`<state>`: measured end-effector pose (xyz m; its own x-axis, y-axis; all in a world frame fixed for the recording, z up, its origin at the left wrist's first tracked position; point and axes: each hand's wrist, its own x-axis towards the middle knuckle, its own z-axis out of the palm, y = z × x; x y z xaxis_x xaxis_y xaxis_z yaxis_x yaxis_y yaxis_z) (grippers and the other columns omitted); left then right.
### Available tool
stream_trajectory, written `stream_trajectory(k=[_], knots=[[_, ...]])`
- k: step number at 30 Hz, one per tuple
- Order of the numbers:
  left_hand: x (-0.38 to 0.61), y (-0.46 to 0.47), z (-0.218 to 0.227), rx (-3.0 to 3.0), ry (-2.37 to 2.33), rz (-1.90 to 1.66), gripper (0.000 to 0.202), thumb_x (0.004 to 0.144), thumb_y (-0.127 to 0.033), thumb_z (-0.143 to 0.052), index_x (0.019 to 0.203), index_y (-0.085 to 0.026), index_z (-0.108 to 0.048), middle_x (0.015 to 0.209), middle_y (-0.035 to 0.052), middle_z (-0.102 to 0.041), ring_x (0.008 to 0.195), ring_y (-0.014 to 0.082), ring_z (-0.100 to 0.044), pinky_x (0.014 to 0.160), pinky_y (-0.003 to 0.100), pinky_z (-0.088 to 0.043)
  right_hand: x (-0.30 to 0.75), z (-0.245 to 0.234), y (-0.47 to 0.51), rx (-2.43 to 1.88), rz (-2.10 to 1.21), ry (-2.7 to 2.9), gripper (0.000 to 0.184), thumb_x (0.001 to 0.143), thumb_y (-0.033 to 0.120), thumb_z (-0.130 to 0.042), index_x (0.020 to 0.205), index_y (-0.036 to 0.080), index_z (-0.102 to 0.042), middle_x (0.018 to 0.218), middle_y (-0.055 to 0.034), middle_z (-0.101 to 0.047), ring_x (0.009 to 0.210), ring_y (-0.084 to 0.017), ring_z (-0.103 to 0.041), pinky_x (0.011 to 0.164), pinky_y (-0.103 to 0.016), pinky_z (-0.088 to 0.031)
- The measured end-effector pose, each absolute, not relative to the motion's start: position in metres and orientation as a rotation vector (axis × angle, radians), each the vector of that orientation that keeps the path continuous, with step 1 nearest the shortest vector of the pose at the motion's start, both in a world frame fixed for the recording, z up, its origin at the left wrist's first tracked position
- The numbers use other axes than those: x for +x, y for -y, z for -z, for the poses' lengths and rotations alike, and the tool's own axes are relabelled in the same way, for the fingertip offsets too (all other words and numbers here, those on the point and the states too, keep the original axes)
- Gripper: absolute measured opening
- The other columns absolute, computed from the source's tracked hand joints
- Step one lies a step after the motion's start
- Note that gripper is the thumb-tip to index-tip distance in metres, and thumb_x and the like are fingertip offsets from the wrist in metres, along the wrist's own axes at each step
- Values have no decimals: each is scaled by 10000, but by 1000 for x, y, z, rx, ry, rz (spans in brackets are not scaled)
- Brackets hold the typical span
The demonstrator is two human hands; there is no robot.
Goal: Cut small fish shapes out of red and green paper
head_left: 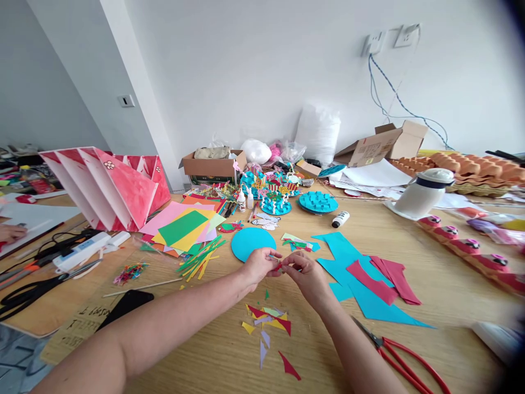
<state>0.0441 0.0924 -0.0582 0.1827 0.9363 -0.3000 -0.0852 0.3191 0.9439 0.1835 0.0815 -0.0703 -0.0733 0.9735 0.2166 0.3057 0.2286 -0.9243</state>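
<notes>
Both of my hands meet above the wooden table [410,262]. My left hand [259,265] and my right hand [308,277] pinch the two ends of a small strip of coloured paper [282,265] between fingertips. A blue paper disc [251,242] lies just beyond my left hand. Small cut paper triangles [268,320] in red, yellow and lilac lie on the table under my wrists. Blue and red paper offcuts [371,279] lie to the right of my right hand.
Red-handled scissors [404,358] lie at the near right. Coloured sheets [184,227], paper strips [200,260], glue bottles [245,200] and blue craft models [318,202] fill the middle. A folded red-and-white card [106,186], black scissors [28,293], boxes [213,164] and egg trays [471,167] surround them. Another person's hand [10,232] shows at far left.
</notes>
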Motion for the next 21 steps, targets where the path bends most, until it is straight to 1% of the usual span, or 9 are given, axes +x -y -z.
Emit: stream_trajectory(k=[3, 5, 7, 11, 15, 18, 21], knots=[[47, -88, 55, 955, -1104, -903, 124, 686, -66, -597, 797, -123, -606, 690, 14, -622, 603, 85, -582, 649, 239, -493, 183, 75, -83, -1267, -807, 1639, 81, 651, 211, -636, 572, 200, -620, 628, 5, -567, 539, -134, -479, 525, -269, -381], [48, -87, 53, 950, -1082, -908, 150, 678, -46, -587, 804, -126, -598, 722, 19, -624, 626, 87, -588, 672, 245, -493, 184, 77, -84, -1278, -785, 1684, 112, 716, 239, -622, 624, 179, -604, 637, 17, -573, 550, -122, -496, 546, -265, -398], [48, -85, 51, 957, -1055, -908, 178, 660, -35, -592, 811, -129, -595, 755, 28, -629, 668, 99, -596, 696, 256, -494, 185, 78, -84, -1292, -768, 1706, 122, 744, 248, -607, 651, 173, -585, 619, 26, -578, 553, -118, -510, 541, -255, -400], [47, -85, 50, 996, -1024, -892, 202, 632, -39, -612, 811, -130, -593, 805, 37, -632, 725, 111, -595, 730, 265, -487, 184, 74, -82, -1346, -723, 1678, 100, 654, 209, -606, 578, 213, -541, 513, 37, -554, 474, -133, -480, 460, -241, -337], [51, -93, 54, 1070, -1074, -872, 123, 649, -131, -646, 753, -130, -582, 746, 16, -608, 644, 91, -571, 663, 249, -477, 183, 71, -82, -1379, -683, 1658, 115, 640, 237, -588, 559, 228, -507, 494, 35, -545, 465, -154, -493, 454, -249, -335], [57, -109, 58, 1174, -1122, -837, 100, 686, -186, -642, 738, -130, -577, 685, -6, -585, 588, 79, -549, 619, 239, -466, 187, 71, -83, -1425, -608, 1612, 89, 664, 275, -586, 653, 226, -513, 592, 12, -579, 481, -158, -503, 465, -256, -345], [67, -134, 60, 1329, -1191, -789, 81, 758, -189, -584, 810, -127, -585, 691, -5, -582, 598, 83, -550, 607, 238, -465, 195, 70, -86, -1499, -494, 1517, 116, 740, 324, -527, 762, 218, -482, 734, -27, -590, 491, -152, -498, 481, -266, -348]])
